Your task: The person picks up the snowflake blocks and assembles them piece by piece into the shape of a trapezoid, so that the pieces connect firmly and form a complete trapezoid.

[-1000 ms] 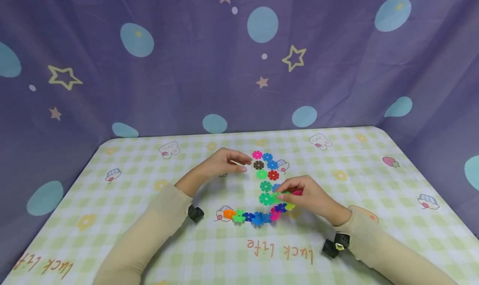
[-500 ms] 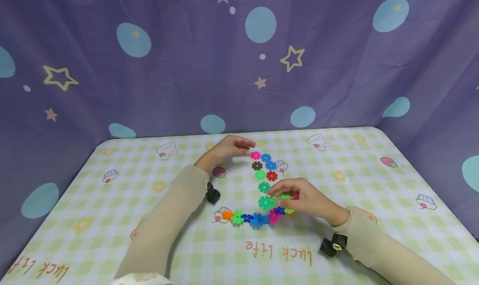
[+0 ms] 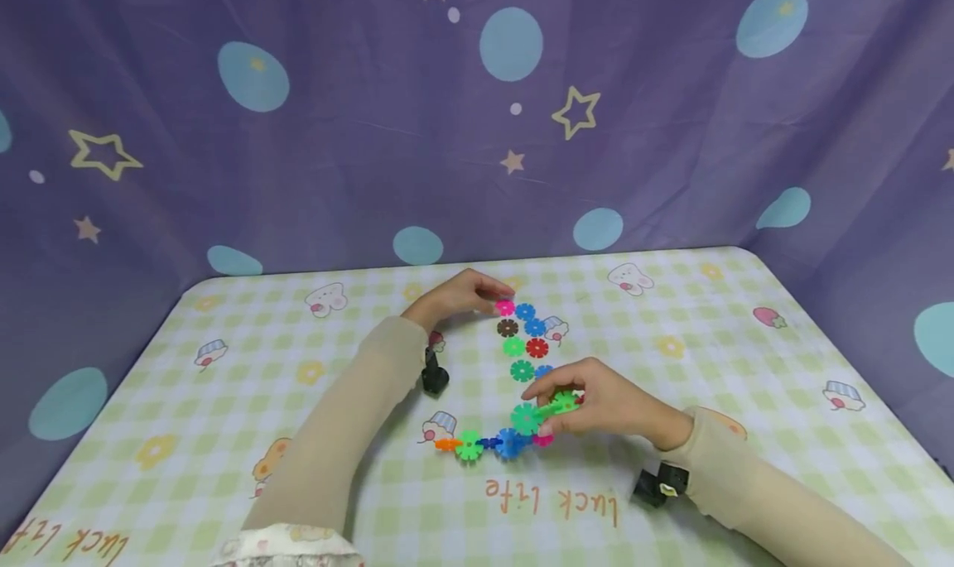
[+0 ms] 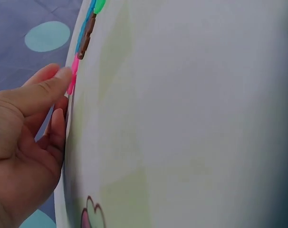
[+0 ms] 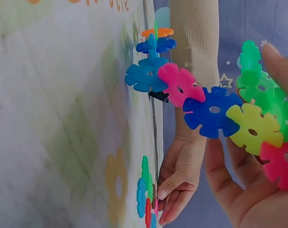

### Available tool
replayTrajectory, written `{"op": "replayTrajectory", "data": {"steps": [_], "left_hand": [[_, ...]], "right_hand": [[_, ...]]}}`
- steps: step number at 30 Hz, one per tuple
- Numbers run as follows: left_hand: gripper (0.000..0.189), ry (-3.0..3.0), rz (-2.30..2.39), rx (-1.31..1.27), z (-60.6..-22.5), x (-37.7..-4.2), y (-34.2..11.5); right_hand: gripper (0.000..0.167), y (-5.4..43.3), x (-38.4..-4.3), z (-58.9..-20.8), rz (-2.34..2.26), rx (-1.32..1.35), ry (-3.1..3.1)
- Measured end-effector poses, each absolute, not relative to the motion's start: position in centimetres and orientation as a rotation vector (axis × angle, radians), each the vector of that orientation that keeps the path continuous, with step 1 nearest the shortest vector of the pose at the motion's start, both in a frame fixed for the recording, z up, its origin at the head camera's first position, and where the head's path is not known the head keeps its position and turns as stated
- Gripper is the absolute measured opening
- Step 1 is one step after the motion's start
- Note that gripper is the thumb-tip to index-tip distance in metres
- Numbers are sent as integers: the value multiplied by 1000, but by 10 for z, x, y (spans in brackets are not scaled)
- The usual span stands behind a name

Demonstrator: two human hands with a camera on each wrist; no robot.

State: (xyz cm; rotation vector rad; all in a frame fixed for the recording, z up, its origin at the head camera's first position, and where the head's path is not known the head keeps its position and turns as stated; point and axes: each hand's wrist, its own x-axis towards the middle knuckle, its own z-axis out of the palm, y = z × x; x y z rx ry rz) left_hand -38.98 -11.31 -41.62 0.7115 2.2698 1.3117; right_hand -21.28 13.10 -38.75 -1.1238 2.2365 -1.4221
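My right hand (image 3: 599, 397) holds a chain of interlocked plastic snowflake discs. Its green discs (image 3: 564, 401) lie by the fingers, and in the right wrist view the yellow disc (image 5: 254, 128) and the rose-red disc (image 5: 281, 159) sit against the palm side. The chain bends round to a blue disc (image 3: 510, 443) and an orange disc (image 3: 447, 444) at the left end, low over the table. At the far end of the loose discs, my left hand (image 3: 462, 295) pinches a pink snowflake disc (image 4: 73, 76) between thumb and fingers, at table level.
Loose snowflake discs lie in two columns on the checked tablecloth (image 3: 373, 484), among them a brown disc (image 3: 508, 328), a red disc (image 3: 537, 348) and a green disc (image 3: 522, 371). A purple curtain (image 3: 335, 178) hangs behind the table. Each wrist wears a black camera.
My left hand has moved away and right to the far pink disc and taken hold of it. My right hand has turned the chain, whose left part now hangs straighter and nearer me.
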Motion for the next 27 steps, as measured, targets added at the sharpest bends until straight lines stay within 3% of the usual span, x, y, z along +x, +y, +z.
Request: {"op": "replayTrajectory", "data": {"steps": [5, 18, 27], "left_hand": [[40, 2309, 1219, 816, -414, -390, -112], [36, 2368, 1189, 783, -416, -389, -112], [34, 2357, 1277, 733, -416, -388, -115]], "right_hand": [[29, 132, -215, -388, -1407, -1175, 2235], [29, 129, -212, -384, -1343, -1141, 2306], [30, 128, -212, -379, -1215, -1309, 2376]]}}
